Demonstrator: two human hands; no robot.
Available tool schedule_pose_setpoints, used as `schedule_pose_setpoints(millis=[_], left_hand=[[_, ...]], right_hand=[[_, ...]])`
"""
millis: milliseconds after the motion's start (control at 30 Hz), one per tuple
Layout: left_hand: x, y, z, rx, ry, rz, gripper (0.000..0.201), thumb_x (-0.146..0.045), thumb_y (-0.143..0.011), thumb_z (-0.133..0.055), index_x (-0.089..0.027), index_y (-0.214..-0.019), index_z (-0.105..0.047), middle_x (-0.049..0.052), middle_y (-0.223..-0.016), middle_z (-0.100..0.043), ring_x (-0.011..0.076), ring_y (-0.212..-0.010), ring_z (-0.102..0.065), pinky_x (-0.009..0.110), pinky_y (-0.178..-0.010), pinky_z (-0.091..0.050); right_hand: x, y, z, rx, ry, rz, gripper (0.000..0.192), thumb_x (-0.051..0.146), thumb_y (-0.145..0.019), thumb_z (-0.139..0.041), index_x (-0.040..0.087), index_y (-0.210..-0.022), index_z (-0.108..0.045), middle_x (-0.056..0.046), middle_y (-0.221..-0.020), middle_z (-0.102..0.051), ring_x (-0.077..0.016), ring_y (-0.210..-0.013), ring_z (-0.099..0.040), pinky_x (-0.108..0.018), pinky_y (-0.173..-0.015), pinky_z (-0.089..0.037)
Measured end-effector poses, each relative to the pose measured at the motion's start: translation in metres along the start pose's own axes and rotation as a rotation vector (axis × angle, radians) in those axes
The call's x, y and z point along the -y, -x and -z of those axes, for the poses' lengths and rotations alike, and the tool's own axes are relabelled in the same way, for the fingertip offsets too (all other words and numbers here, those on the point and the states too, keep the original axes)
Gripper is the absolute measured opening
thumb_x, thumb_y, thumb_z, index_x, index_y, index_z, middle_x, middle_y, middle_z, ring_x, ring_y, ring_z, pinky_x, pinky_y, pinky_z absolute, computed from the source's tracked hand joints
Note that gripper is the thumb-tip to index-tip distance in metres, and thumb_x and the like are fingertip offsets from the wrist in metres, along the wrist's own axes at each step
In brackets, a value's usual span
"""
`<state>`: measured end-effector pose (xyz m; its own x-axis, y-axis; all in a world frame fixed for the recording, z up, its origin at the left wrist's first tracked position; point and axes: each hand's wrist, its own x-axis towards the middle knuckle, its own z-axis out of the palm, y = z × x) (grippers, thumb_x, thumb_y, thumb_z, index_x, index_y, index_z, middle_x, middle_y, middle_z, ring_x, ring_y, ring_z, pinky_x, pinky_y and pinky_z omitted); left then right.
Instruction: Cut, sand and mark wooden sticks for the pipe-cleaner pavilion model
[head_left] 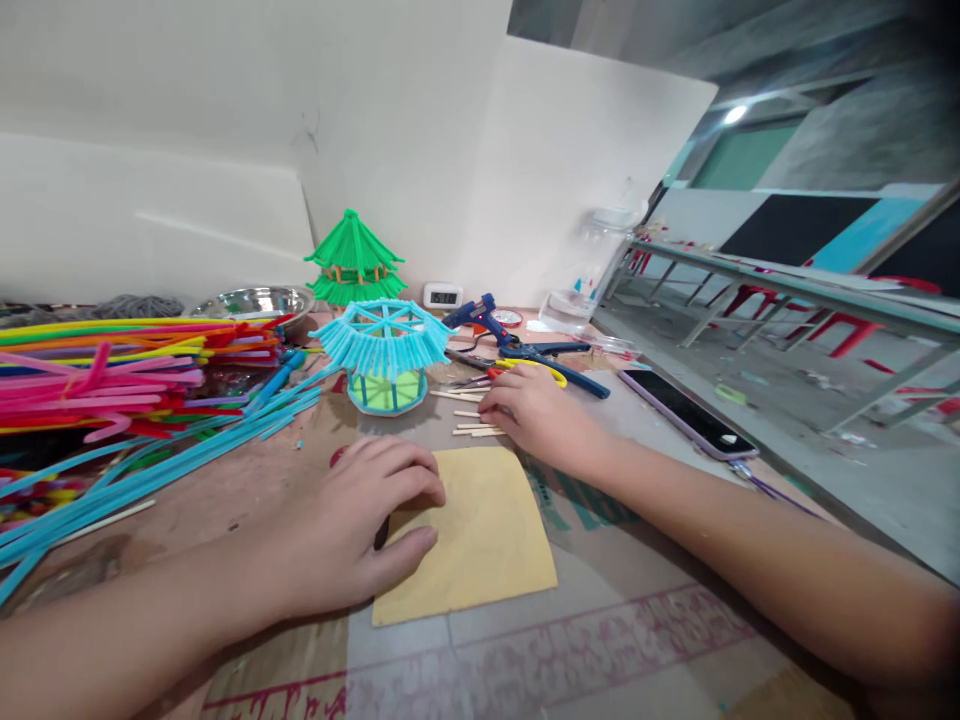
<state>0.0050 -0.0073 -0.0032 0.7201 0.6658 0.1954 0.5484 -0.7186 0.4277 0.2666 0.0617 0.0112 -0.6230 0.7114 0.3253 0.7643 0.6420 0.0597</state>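
My left hand (pixel 375 520) rests over the left edge of a yellow square sheet (pixel 476 540), fingers curved and thumb apart. A dark thing lies partly hidden under its palm, and a small red end (pixel 337 457) shows beside the knuckles. My right hand (pixel 544 415) reaches past the sheet, its bent fingertips down on thin wooden sticks (pixel 474 430). Its palm covers some stick ends. Between and beyond my hands stands a small round model house (pixel 386 355) with a light-blue pipe-cleaner roof and pale-green floor.
A green tiered model roof (pixel 354 260) stands behind. Pipe cleaners (pixel 112 370) crowd the left, near a metal bowl (pixel 251 300). A glue gun (pixel 484 318), blue-handled pliers (pixel 559 365), small clock (pixel 442 295), clear jar (pixel 589 270) and phone (pixel 686 413) lie around.
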Motion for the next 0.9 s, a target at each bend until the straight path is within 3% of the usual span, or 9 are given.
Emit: schedule_pose_setpoints(millis=[167, 267, 333, 400, 500, 600, 733, 900], left_hand=[[0.001, 0.0, 0.0, 0.003, -0.003, -0.006, 0.016, -0.034, -0.091, -0.054, -0.028, -0.105, -0.058, 0.001, -0.121, -0.057, 0.0236, -0.116, -0.049, 0.044, -0.097, -0.038], [0.0, 0.001, 0.001, 0.0, -0.001, -0.005, 0.016, -0.034, -0.091, -0.054, -0.027, -0.105, -0.058, 0.002, -0.122, -0.057, 0.0235, -0.116, -0.049, 0.044, -0.097, -0.038], [0.0, 0.002, 0.001, 0.001, 0.0, -0.008, 0.016, -0.034, -0.091, -0.054, -0.028, -0.106, -0.058, 0.001, -0.121, -0.057, 0.0234, -0.116, -0.049, 0.044, -0.097, -0.038], [0.0, 0.002, 0.001, 0.002, 0.0, -0.008, 0.017, -0.034, -0.091, -0.054, -0.028, -0.106, -0.057, 0.001, -0.121, -0.057, 0.0235, -0.117, -0.048, 0.044, -0.097, -0.038], [0.0, 0.001, 0.001, 0.004, 0.002, -0.011, 0.016, -0.034, -0.091, -0.054, -0.027, -0.105, -0.057, 0.001, -0.12, -0.056, 0.0236, -0.115, -0.049, 0.044, -0.097, -0.038], [-0.001, 0.0, 0.001, 0.001, 0.002, -0.014, 0.016, -0.033, -0.09, -0.055, -0.027, -0.104, -0.058, 0.001, -0.119, -0.057, 0.0234, -0.113, -0.05, 0.044, -0.095, -0.04], [-0.002, 0.0, 0.001, -0.006, 0.008, -0.016, 0.018, -0.033, -0.09, -0.054, -0.026, -0.106, -0.059, 0.002, -0.117, -0.057, 0.0236, -0.112, -0.05, 0.044, -0.095, -0.04], [0.001, 0.001, 0.001, 0.006, 0.004, -0.02, 0.018, -0.033, -0.091, -0.053, -0.026, -0.107, -0.058, 0.002, -0.118, -0.057, 0.0235, -0.112, -0.051, 0.044, -0.096, -0.04]], right_hand=[[0.004, 0.0, 0.003, 0.058, 0.108, 0.03, 0.023, 0.018, -0.097, -0.051, 0.013, -0.085, -0.07, -0.011, -0.085, -0.07, -0.0232, -0.087, -0.057, -0.037, -0.081, -0.038], [0.005, -0.001, 0.005, 0.031, 0.014, -0.017, 0.013, 0.014, -0.091, -0.055, 0.013, -0.083, -0.065, -0.011, -0.086, -0.068, -0.0233, -0.088, -0.058, -0.036, -0.08, -0.04], [0.007, -0.001, 0.008, -0.021, -0.224, -0.125, 0.005, 0.014, -0.088, -0.057, 0.015, -0.084, -0.059, -0.008, -0.081, -0.066, -0.0204, -0.08, -0.058, -0.033, -0.073, -0.042], [0.013, 0.0, 0.011, -0.028, -0.645, -0.229, 0.003, 0.019, -0.09, -0.055, 0.017, -0.09, -0.053, -0.002, -0.075, -0.064, -0.0157, -0.07, -0.058, -0.028, -0.064, -0.042], [0.024, 0.003, 0.013, 0.064, -1.348, -0.276, 0.016, 0.027, -0.093, -0.058, 0.018, -0.106, -0.052, 0.0, -0.076, -0.068, -0.0094, -0.06, -0.057, -0.022, -0.058, -0.044], [0.033, 0.006, 0.012, 0.139, -1.784, -0.291, 0.029, 0.028, -0.088, -0.068, 0.016, -0.111, -0.057, -0.002, -0.083, -0.073, -0.0069, -0.059, -0.062, -0.018, -0.057, -0.048], [0.039, 0.008, 0.013, 0.161, -1.984, -0.31, 0.024, 0.031, -0.085, -0.073, 0.016, -0.093, -0.057, -0.003, -0.079, -0.075, -0.0101, -0.062, -0.07, -0.017, -0.055, -0.053], [0.042, 0.008, 0.013, 0.181, -1.989, -0.333, 0.03, 0.039, -0.084, -0.074, 0.017, -0.085, -0.053, -0.003, -0.073, -0.075, -0.0103, -0.057, -0.07, -0.015, -0.05, -0.053]])
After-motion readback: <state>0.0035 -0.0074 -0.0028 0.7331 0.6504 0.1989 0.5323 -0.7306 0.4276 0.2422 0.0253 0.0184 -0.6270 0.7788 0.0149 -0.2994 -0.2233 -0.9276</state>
